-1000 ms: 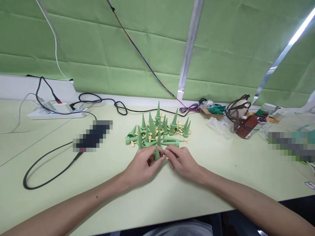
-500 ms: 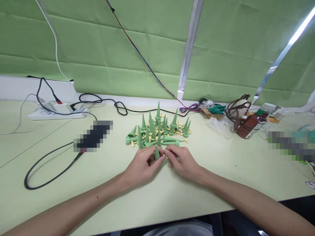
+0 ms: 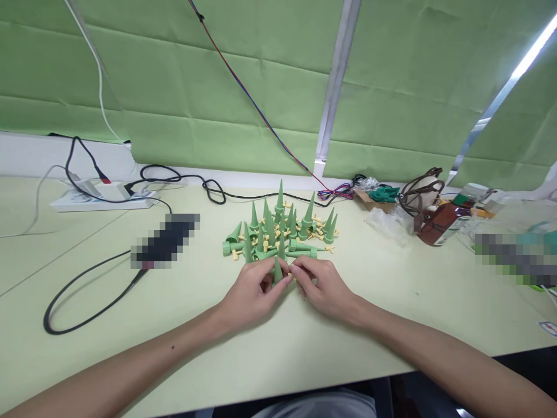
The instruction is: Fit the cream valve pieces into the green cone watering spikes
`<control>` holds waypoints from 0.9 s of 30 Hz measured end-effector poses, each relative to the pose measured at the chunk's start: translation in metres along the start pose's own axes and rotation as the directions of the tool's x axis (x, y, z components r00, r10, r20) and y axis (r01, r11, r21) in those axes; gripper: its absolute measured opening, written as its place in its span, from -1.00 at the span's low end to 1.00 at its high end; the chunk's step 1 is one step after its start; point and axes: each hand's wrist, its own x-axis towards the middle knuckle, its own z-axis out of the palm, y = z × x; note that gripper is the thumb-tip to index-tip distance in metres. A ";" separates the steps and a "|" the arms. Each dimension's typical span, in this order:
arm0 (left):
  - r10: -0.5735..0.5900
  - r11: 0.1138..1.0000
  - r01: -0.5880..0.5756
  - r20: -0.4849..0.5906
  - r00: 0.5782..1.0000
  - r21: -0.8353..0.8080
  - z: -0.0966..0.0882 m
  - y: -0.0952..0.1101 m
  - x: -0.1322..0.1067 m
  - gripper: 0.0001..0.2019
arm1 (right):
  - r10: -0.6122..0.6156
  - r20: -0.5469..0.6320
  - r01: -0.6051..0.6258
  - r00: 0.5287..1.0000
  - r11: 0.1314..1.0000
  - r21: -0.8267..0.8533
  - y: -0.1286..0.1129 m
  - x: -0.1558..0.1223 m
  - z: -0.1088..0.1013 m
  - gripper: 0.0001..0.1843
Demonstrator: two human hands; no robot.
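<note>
My left hand (image 3: 252, 293) pinches a green cone-shaped spike (image 3: 277, 270), held upright just in front of a pile. My right hand (image 3: 322, 285) meets it from the right, fingers pinched on a small yellow piece (image 3: 290, 274) at the cone's base. Behind my hands lies a pile of green cones (image 3: 278, 229), some standing, some lying, mixed with small yellow pieces (image 3: 317, 223).
A black cable (image 3: 87, 293) loops at the left, from a blurred dark object (image 3: 164, 240). A white power strip (image 3: 102, 196) sits at the back left. Clear plastic bags (image 3: 385, 222), a brown strapped item (image 3: 429, 212) and clutter fill the right. The table's front edge (image 3: 348, 380) is near.
</note>
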 end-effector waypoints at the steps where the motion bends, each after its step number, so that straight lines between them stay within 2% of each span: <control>1: 0.001 1.000 -0.001 0.006 1.000 -0.002 0.000 0.000 0.000 -0.83 | 0.004 0.005 -0.004 1.000 1.000 0.004 0.000 0.000 0.000 -0.70; 7: 0.028 0.999 -0.028 -0.004 1.000 0.024 0.000 0.001 -0.001 -0.81 | 0.030 0.021 -0.031 0.999 0.999 0.025 0.002 -0.001 0.001 -0.70; 14: 0.059 0.998 -0.059 -0.020 0.998 0.018 0.001 0.000 0.001 -0.82 | 0.005 0.006 -0.005 1.000 1.000 0.008 0.003 0.000 0.001 -0.71; 27: 0.053 0.997 -0.052 -0.003 0.999 0.054 0.000 0.001 0.001 -0.83 | 0.037 0.041 -0.038 0.998 0.999 0.021 0.004 0.000 0.001 -0.71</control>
